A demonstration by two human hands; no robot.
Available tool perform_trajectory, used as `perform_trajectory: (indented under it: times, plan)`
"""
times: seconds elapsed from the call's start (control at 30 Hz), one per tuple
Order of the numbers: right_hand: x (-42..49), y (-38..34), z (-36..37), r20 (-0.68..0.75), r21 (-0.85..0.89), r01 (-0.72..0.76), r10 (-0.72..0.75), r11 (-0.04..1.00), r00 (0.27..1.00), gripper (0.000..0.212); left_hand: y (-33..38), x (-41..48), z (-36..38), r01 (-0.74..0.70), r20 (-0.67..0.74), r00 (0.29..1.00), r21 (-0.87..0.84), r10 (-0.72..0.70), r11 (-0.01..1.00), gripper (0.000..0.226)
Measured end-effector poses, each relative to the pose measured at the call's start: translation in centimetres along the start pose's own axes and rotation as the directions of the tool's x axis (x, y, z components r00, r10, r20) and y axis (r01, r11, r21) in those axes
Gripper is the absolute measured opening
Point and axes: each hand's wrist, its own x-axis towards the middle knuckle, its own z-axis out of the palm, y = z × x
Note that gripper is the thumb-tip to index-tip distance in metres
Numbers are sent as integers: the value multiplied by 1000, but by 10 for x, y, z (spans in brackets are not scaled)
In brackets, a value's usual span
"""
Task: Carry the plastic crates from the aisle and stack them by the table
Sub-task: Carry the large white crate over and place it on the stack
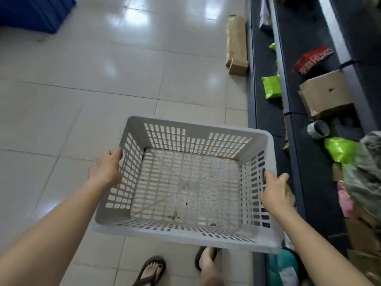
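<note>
Head view: you are holding a white perforated plastic crate (185, 182) out in front of you, above the pale tiled floor (82, 89), with its open top facing up at you. Your left hand (107, 168) is wrapped over the rim of the crate's left wall, thumb on the inside edge. Your right hand (276, 193) is clasped on the right wall's rim, fingers curled to the outside. The crate is empty, with a few brownish stains on its slotted bottom.

Your feet in dark flip-flops (151, 271) show just below the crate's near edge. To your right runs a dark low shelf (266, 112) holding loose goods: lime-green packets (271, 86), a red package (312, 59), a brown cardboard box (326, 93) and a roll of tape (318, 130). A long brown paper-wrapped parcel (236, 43) lies on the floor just beside the shelf's edge. At the top left corner sits a blue plastic bin (35, 12), well apart from the crate you hold.
</note>
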Motion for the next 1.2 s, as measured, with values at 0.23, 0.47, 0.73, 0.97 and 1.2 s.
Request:
perform_trajectory:
  times: [0.23, 0.47, 0.73, 0.97, 1.2]
  plan:
    - [-127, 3, -28, -50, 62, -182, 185, 981, 981, 33, -30, -58, -62, -188, 31, 982, 62, 187, 980, 40]
    - [-248, 30, -28, -19, 183, -377, 386, 908, 922, 28, -37, -111, -97, -342, 46, 940, 98, 339, 935, 46]
    - [-401, 85, 1, 17, 227, -510, 520, 830, 854, 25, -22, -194, -99, -560, 82, 828, 116, 554, 820, 43]
    - [-554, 141, 57, 43, 322, -606, 628, 728, 777, 20, -11, -308, -77, -728, 117, 686, 119, 718, 676, 44]
    - [-715, 187, 116, 113, 355, -744, 764, 566, 635, 20, -7, -443, -41, -848, 205, 526, 192, 825, 493, 40]
